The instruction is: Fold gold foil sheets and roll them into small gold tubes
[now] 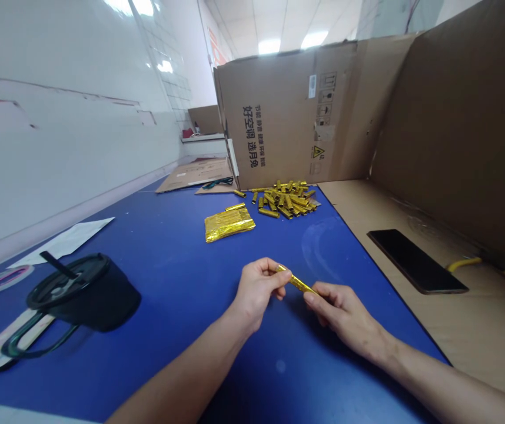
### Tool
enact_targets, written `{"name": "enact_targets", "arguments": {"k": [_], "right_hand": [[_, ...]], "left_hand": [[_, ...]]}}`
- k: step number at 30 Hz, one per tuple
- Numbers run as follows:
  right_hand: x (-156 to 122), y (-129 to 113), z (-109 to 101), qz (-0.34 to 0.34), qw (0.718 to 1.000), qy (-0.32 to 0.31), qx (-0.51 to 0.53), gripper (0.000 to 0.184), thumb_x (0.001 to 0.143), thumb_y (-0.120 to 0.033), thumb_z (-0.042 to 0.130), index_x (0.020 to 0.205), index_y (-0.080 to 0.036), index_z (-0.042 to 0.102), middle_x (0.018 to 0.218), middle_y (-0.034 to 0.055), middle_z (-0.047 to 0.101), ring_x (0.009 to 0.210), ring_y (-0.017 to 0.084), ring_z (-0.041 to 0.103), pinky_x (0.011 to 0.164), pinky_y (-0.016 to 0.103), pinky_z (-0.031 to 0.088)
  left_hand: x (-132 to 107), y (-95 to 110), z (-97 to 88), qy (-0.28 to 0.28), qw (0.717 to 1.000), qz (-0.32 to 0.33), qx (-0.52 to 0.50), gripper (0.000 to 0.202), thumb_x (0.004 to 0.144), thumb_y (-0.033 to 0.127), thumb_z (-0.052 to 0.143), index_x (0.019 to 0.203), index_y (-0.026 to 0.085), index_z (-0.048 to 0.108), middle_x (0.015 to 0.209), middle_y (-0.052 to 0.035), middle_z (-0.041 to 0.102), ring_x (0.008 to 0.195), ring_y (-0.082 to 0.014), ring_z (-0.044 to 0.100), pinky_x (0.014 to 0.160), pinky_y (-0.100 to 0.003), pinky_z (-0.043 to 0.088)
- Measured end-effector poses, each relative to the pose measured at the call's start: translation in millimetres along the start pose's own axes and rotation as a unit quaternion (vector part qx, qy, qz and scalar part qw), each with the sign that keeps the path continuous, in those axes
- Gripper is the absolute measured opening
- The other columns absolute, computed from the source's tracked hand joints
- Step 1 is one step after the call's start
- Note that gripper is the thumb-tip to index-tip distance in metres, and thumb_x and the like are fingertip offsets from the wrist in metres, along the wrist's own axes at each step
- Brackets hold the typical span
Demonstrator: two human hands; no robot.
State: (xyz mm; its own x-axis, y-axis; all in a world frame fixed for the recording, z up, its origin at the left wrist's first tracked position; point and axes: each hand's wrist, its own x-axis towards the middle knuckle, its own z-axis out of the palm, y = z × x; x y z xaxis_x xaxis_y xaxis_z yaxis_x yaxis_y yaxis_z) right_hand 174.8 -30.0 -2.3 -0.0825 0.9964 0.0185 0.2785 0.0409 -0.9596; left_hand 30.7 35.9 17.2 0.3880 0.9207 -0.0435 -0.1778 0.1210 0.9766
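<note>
Two hands, fingers clamped on a gold foil tube, its right end hidden, forearms cut off

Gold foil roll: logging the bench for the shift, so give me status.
Left hand and right hand pinching gold foil roll at both ends. Loose rolls piled ahead. Black cup left, phone right, neither touching hands.

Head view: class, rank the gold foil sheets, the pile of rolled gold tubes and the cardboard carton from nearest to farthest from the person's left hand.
1. Gold foil sheets: straight ahead of the left hand, slightly to its left.
2. Pile of rolled gold tubes: farther ahead, slightly right.
3. Cardboard carton: farthest, standing behind the pile.
</note>
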Motion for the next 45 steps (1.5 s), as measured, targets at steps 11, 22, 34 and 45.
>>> {"name": "enact_targets", "arguments": {"k": [11, 22, 34, 45], "right_hand": [[12.4, -7.6, -29.0, -0.035, 0.990, 0.134, 0.017, 0.040, 0.077, -0.048, 0.050, 0.051, -0.018, 0.041, 0.041, -0.0059, 0.039, 0.038, 0.006, 0.030, 0.038, 0.021, 0.023], [12.9, -3.2, -21.2, 0.008, 1.000, 0.008, 0.023, 0.041, 0.076, -0.053, 0.046, 0.056, -0.017, 0.046, 0.042, -0.0073, 0.035, 0.038, 0.005, 0.027, 0.036, 0.020, 0.020], [4.2, -7.7, -12.9, 0.020, 0.998, -0.058, -0.015, 0.044, 0.080, -0.052, 0.041, 0.056, -0.016, 0.047, 0.042, -0.0059, 0.038, 0.038, 0.005, 0.029, 0.036, 0.019, 0.021], [3.9, 4.4, 1.0, 0.000, 0.998, -0.065, 0.014, 0.039, 0.082, -0.049, 0.042, 0.067, -0.014, 0.053, 0.048, -0.0066, 0.036, 0.041, 0.005, 0.026, 0.037, 0.019, 0.020]], "left_hand": [[-7.3, -1.6, 2.8, -0.206, 0.966, -0.093, 0.126, 0.023, 0.063, 0.029, 0.064, 0.060, 0.012, 0.049, 0.044, 0.0020, 0.052, 0.036, -0.0067, 0.046, 0.038, -0.017, 0.035], [-9.0, -10.3, 6.2, -0.213, 0.963, -0.077, 0.147, 0.023, 0.072, 0.035, 0.053, 0.074, 0.013, 0.051, 0.050, 0.0048, 0.048, 0.034, -0.0046, 0.041, 0.036, -0.016, 0.030], [-0.1, -0.3, -5.6, -0.139, 0.982, -0.040, 0.121, 0.023, 0.066, 0.032, 0.063, 0.065, 0.014, 0.050, 0.041, 0.0063, 0.043, 0.035, -0.0043, 0.037, 0.037, -0.016, 0.025], [-4.2, -9.9, 6.3, -0.106, 0.990, -0.092, -0.028, 0.025, 0.059, 0.028, 0.070, 0.065, 0.010, 0.053, 0.052, -0.0009, 0.055, 0.044, -0.0064, 0.048, 0.044, -0.017, 0.034]]}}
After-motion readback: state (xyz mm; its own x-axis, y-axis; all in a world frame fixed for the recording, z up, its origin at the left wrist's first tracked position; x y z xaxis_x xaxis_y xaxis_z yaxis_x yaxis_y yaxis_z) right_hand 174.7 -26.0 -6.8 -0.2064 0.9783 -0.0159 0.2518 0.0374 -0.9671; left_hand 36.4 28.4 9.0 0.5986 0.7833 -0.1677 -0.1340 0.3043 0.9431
